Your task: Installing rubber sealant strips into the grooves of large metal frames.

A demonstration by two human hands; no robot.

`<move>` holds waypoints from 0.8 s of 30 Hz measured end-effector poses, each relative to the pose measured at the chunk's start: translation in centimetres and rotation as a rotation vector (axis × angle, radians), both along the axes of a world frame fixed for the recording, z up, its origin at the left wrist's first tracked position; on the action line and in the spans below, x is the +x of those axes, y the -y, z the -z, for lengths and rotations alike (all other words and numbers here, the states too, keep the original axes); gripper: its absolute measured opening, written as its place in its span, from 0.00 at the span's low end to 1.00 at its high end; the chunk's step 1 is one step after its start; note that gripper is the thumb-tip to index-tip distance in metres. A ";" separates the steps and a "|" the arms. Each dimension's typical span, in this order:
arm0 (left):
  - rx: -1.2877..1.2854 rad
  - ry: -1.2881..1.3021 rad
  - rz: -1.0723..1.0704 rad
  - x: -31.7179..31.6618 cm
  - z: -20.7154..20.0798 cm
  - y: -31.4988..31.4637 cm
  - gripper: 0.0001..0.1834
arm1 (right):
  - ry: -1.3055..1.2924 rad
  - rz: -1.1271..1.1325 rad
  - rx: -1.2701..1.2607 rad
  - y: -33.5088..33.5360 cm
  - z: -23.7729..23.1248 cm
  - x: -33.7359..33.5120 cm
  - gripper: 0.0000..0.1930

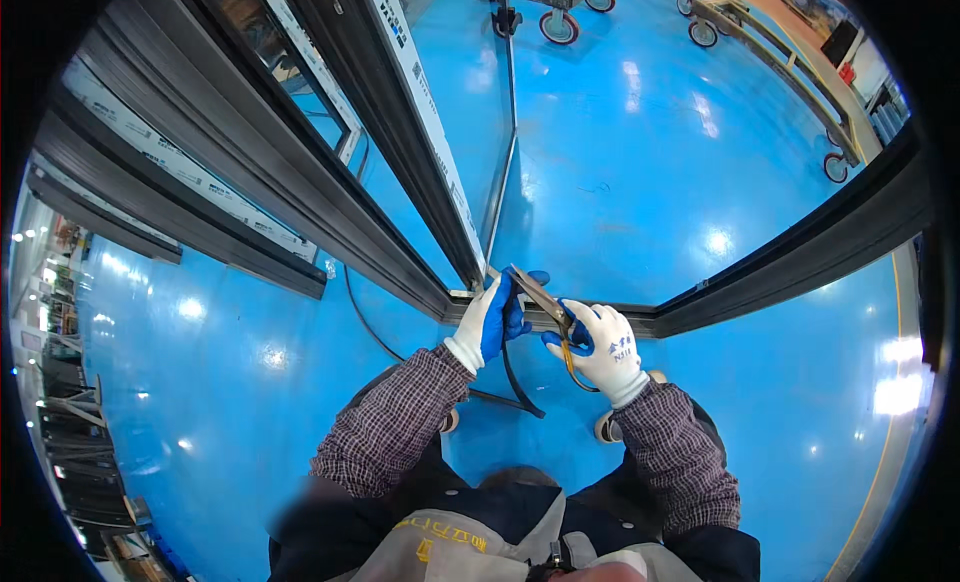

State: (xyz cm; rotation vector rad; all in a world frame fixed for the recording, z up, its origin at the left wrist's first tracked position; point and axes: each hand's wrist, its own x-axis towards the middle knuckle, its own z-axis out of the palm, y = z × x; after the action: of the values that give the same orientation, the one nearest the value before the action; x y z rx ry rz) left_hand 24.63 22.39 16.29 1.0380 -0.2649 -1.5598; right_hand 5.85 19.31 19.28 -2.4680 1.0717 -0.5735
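Closest in, at the bottom edge, a grey apron (450,550) with yellow print covers the person's front, and two checked sleeves (395,417) reach forward from it. Both hands wear white gloves with blue palms. The right hand (603,347) is closed around the handles of a pair of metal scissors (540,298), one yellowish handle loop showing beneath the fingers; the scissors sit between the two hands, blades slanting up and leftward to the fingers of the left hand. That left hand (490,320) is at the lower corner of a dark frame, its blue fingers curled; whether they pinch anything cannot be told, since the palm side is partly hidden. A black strip (515,387) hangs just below it, the end lying over the blue floor (620,212). The dark frame (780,267) runs across just beyond the hands and bends away to the right, while to the left long dark profiles (290,172) slope up and away, and a bar faced with printed white film (425,107) rises from near the left hand. Farthest off, at the top, wheeled carts (775,47) stand on red-rimmed casters (559,27).
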 end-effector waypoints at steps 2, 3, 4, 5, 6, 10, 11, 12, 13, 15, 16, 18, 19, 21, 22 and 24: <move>-0.003 0.014 0.040 0.2 -1.1 -0.2 0.27 | -0.001 0.000 -0.002 0.0 0.3 -0.2 0.29; -0.004 0.022 0.059 0.3 -1.7 -0.4 0.27 | -0.001 -0.001 -0.003 0.1 0.3 -0.2 0.29; -0.005 0.030 0.078 0.4 -1.9 -0.5 0.27 | -0.001 -0.002 -0.004 0.1 0.4 -0.2 0.29; -0.005 0.030 0.077 0.5 -1.9 -0.5 0.27 | 0.000 -0.004 -0.004 0.0 0.3 -0.2 0.29; -0.013 0.025 0.083 0.7 -1.8 -0.6 0.27 | -0.002 -0.002 0.016 0.0 0.3 -0.1 0.29; -0.033 0.009 0.102 1.0 -0.7 -0.7 0.27 | -0.008 0.005 0.076 -0.1 0.1 0.1 0.29; -0.022 0.003 0.083 1.0 -0.2 -0.6 0.27 | 0.009 -0.002 0.074 -0.1 0.3 0.1 0.28; -0.012 -0.002 0.065 1.0 0.3 -0.5 0.28 | 0.026 -0.008 0.073 -0.1 0.6 0.0 0.28; -0.001 -0.008 0.048 0.9 0.7 -0.4 0.28 | 0.043 -0.014 0.071 -0.1 0.7 0.0 0.27; 0.009 -0.018 0.041 0.8 0.9 -0.3 0.28 | 0.056 -0.009 0.069 -0.1 0.7 -0.2 0.26; -0.016 -0.025 0.043 0.8 0.6 -0.4 0.27 | 0.056 -0.006 0.123 -0.2 0.4 -0.2 0.27; -0.067 -0.042 0.055 1.1 -0.5 -0.6 0.27 | 0.053 0.010 0.231 -0.3 -0.3 0.0 0.29; -0.092 -0.052 0.061 1.2 -0.8 -0.6 0.27 | 0.053 0.020 0.285 -0.3 -0.4 -0.1 0.30; -0.106 -0.055 0.061 1.9 -1.1 -1.0 0.26 | 0.080 0.033 0.286 -0.4 0.0 0.2 0.31; -0.125 -0.065 0.057 1.9 -1.1 -1.0 0.25 | 0.099 0.044 0.282 -0.3 0.3 0.0 0.31; -0.162 -0.086 0.048 1.6 -1.0 -0.7 0.22 | 0.138 0.066 0.272 -0.1 0.9 -0.4 0.33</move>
State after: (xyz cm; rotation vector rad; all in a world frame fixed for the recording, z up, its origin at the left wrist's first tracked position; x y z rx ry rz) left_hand 26.25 23.12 17.31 0.8418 -0.3532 -1.5943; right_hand 5.43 19.36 18.39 -2.1349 1.0999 -0.5676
